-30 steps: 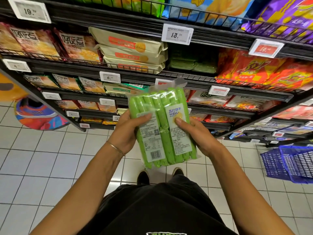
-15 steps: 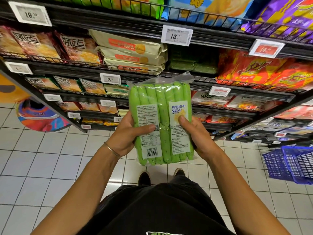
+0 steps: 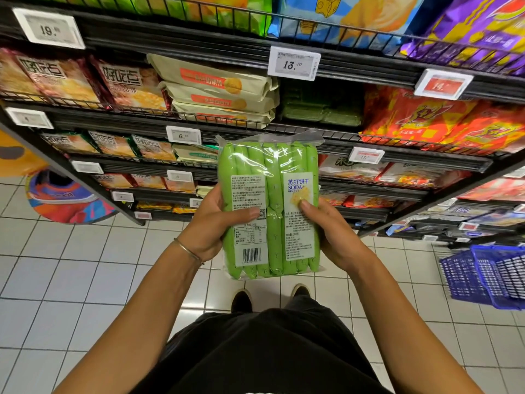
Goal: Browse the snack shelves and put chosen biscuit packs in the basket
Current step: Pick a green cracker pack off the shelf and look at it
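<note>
**Inspector:** State of the hands?

**Me:** Both are occupied. My left hand (image 3: 207, 228) grips the left edge of the green soda biscuit pack (image 3: 272, 166). The thumb lies across the white nutrition label and the fingers are curled behind, out of sight. My right hand (image 3: 335, 237) grips the right edge the same way, with the thumb pressed on the label printed "SODA".

**Inspector:** Position of the pack?

**Me:** It is held upright between both hands in front of the snack shelves (image 3: 397, 163), above my shoes (image 3: 241, 300). The labels and barcode face me. The wrapper is clear, with several green sleeves side by side inside.

**Inspector:** And the basket?

**Me:** The blue plastic basket (image 3: 466, 277) is low at the right edge of view, near the bottom shelves and well apart from the pack. I cannot tell whether it rests on the floor, or what is in it.

**Inspector:** Surroundings?

**Me:** The racking is black with wire fronts. A stack of cream biscuit packs (image 3: 218, 89) sits on the shelf above and to the left of my pack. Red-and-orange bags (image 3: 426, 120) are to the right on that same shelf. A price tag (image 3: 294, 64) on the rail above reads 13.70. There is a thin bracelet (image 3: 189, 250) on my left wrist. The floor (image 3: 85, 280) is white tile.
</note>
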A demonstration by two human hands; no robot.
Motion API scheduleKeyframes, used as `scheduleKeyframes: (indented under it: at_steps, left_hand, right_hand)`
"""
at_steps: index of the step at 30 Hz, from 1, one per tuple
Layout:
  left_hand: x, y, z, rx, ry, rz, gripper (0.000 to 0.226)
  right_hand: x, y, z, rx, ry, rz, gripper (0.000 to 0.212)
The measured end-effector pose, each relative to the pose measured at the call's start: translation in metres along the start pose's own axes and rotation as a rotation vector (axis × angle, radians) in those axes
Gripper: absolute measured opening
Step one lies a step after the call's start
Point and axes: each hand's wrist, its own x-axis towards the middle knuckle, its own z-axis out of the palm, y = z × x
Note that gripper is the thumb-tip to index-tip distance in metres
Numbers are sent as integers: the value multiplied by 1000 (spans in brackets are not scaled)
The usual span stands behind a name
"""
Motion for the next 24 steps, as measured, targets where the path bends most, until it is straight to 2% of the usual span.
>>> scheduleKeyframes:
  at_steps: [3,8,11,14,17,20,21,24]
  left_hand:
    - [1,1,-3,-4,24,0,60]
    - [2,6,-5,-35,108,43,69]
    - [3,9,0,-92,77,57,64]
    - [2,13,-1,-232,0,-10,69]
    - [6,11,3,-282,1,-97,64]
    - [11,7,16,-226,1,-106,42]
    - [13,6,18,-257,-2,-109,41]
    - [16,6,21,-417,-27,-147,52]
  right_hand:
    - [0,0,0,-116,62,-3,56]
    - [0,8,-5,-284,176,-86,44]
    - [1,9,3,-270,88,-140,69]
    - [2,2,13,-222,31,-209,64]
    - [2,-2,13,-47,-13,-132,63]
    - [-1,-5,18,154,-125,1,43]
    - [-1,-6,22,222,-162,64,38]
    - [-6,-9,29,281,-295,222,53]
